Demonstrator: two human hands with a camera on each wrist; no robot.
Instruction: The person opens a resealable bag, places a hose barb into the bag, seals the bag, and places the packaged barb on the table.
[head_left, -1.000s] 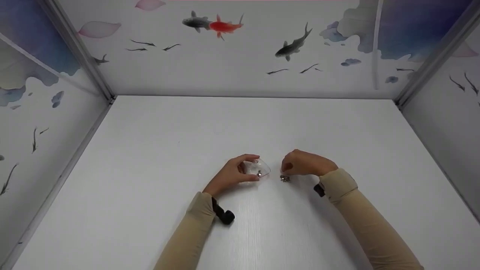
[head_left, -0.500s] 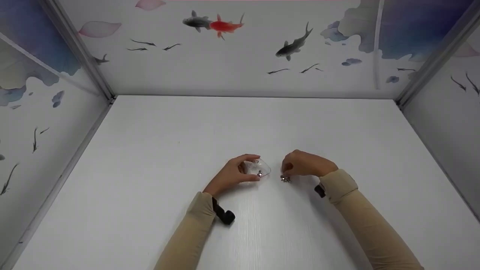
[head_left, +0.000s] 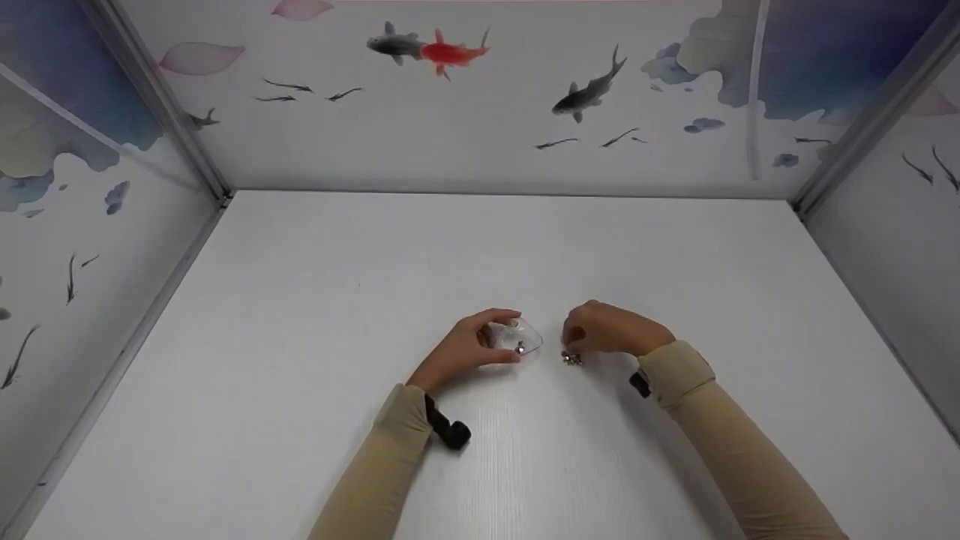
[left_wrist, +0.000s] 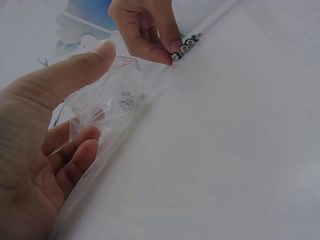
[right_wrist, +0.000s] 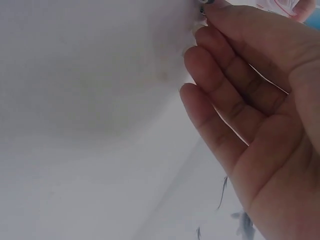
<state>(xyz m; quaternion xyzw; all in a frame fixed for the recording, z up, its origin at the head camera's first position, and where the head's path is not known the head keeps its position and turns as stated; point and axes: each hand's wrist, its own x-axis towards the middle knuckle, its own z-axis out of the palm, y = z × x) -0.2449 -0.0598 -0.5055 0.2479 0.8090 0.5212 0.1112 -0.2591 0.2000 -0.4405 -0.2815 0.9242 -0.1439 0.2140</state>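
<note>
A clear plastic bag [head_left: 529,337] with a small metal piece [head_left: 520,347] inside lies between the thumb and fingers of the left hand [head_left: 469,343]. In the left wrist view the left hand [left_wrist: 45,125] curls round the bag [left_wrist: 117,92]. To the right of the bag, a small cluster of shiny metal parts [head_left: 571,359] is on the table, and the right hand [head_left: 611,328] pinches its near end with thumb and forefinger. The right wrist view shows the right hand [right_wrist: 265,100] with its other fingers bent; the parts are mostly cut off at the top edge.
A white table [head_left: 420,247] spreads around both hands. Panels with painted fish [head_left: 450,54] stand at its back and sides, joined by grey metal corner posts [head_left: 169,112]. A black wrist device [head_left: 450,433] juts from the left sleeve.
</note>
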